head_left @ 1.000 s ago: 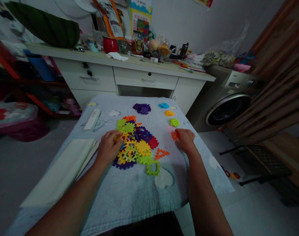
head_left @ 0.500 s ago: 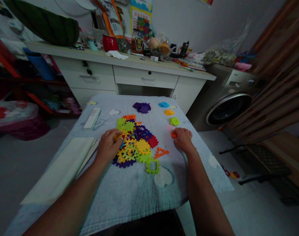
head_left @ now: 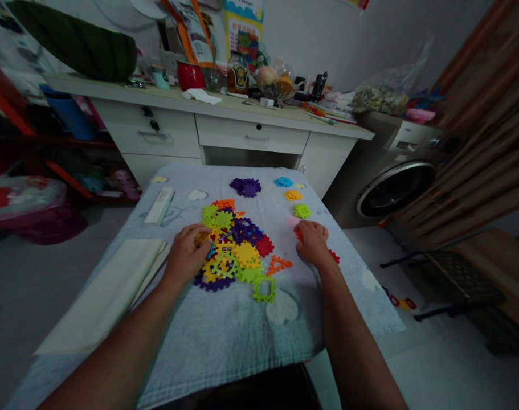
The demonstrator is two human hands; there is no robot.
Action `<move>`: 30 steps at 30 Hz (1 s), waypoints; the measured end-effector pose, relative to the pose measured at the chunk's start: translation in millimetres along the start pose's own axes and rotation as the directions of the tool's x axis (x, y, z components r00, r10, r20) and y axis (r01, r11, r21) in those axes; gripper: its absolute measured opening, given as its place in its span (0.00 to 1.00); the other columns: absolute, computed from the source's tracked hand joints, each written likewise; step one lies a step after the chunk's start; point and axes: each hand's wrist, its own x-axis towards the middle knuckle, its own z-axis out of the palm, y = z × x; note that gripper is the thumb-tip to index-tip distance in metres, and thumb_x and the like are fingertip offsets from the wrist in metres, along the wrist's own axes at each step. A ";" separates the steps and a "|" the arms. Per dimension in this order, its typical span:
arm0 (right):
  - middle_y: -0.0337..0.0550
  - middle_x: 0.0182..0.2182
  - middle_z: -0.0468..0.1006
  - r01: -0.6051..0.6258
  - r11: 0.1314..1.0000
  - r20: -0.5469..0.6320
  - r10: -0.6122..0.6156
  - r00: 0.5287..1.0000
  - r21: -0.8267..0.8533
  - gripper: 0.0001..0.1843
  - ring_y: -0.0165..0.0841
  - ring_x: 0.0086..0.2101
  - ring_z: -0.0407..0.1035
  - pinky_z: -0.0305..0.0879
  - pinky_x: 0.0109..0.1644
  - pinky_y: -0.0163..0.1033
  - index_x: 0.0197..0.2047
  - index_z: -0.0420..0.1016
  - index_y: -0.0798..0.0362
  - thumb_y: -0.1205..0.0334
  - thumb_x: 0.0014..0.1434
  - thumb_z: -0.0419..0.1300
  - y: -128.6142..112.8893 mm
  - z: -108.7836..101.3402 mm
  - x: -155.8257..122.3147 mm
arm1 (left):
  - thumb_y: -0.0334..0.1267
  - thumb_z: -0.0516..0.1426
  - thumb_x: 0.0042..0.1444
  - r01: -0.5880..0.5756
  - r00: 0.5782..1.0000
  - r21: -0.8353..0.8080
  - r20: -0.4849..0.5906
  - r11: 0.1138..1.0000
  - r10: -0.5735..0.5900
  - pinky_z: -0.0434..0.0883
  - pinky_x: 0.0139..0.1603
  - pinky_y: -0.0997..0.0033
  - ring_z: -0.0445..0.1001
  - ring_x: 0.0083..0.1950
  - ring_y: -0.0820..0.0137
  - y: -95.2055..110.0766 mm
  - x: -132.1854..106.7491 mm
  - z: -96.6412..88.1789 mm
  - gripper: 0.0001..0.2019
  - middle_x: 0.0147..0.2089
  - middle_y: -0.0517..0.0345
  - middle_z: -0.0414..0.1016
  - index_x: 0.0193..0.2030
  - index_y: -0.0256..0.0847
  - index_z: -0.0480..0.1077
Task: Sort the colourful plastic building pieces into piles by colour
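- On the cloth-covered desk (head_left: 242,330), the pile of colourful plastic pieces (head_left: 237,250) lies between both hands.
- The left hand (head_left: 186,253) rests with curled fingers on the pile's left edge, same as a second ago; whether it pinches a piece, I cannot tell.
- The right hand (head_left: 313,242) has slid a little toward the pile, its fingers bent over an orange piece (head_left: 299,233); grasping or only pressing is not clear.
- A red piece (head_left: 334,256) now shows beside its wrist, so the handling seems to be on this side.
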 end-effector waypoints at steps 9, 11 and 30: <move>0.47 0.42 0.72 0.267 0.949 0.202 -0.298 0.933 0.168 0.12 0.40 0.46 0.63 0.54 0.54 0.46 0.40 0.76 0.53 0.55 0.55 0.63 -25.4 0.4 -7.3 | 0.42 0.54 0.54 0.002 1.000 -0.016 -0.003 1.000 -0.002 0.67 0.60 0.55 0.70 0.55 0.60 -0.8 0.0 0.2 0.13 0.51 0.51 0.72 0.44 0.42 0.73; 0.46 0.41 0.72 0.281 0.945 0.239 -0.316 0.918 0.167 0.12 0.39 0.45 0.63 0.54 0.52 0.45 0.39 0.77 0.53 0.54 0.55 0.64 -28.1 1.7 -8.6 | 0.42 0.54 0.55 0.001 1.000 -0.015 -0.005 1.000 -0.001 0.66 0.60 0.55 0.70 0.55 0.60 -0.7 -0.1 0.2 0.13 0.51 0.51 0.72 0.44 0.42 0.73; 0.43 0.39 0.71 0.313 0.921 0.286 -0.372 0.883 0.232 0.07 0.38 0.44 0.62 0.55 0.51 0.43 0.36 0.75 0.52 0.63 0.52 0.63 -36.8 3.3 -11.5 | 0.42 0.54 0.54 0.007 1.000 -0.013 -0.003 1.000 -0.007 0.64 0.61 0.55 0.70 0.55 0.59 0.2 0.0 -1.3 0.14 0.52 0.51 0.72 0.44 0.42 0.73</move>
